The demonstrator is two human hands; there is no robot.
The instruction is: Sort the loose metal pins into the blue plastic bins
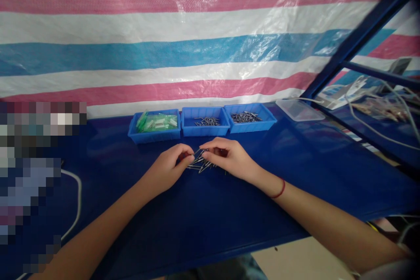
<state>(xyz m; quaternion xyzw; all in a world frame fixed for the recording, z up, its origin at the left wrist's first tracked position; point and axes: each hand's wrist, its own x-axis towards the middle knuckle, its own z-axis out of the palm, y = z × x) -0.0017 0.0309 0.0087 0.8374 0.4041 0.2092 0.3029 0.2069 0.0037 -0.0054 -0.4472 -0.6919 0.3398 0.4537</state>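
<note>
A small heap of thin metal pins (201, 164) lies on the blue table (229, 218) between my hands. My left hand (170, 165) is curled at the heap's left side, thumb and forefinger pinched on a pin. My right hand (229, 157) rests over the heap's right side with its fingers bent and pinched at the pins; a red string circles that wrist. Behind the heap stand three blue trays: the left tray (154, 134) holds green and white plastic pieces, the middle tray (205, 130) a few pins, the right tray (251, 124) a darker pile of pins.
A clear plastic lid or box (299, 110) lies to the right of the trays. A blue metal frame bar (348, 43) slants up at the right, with cables and devices behind it. A white cable (77, 201) curves at the left. A striped tarp hangs behind.
</note>
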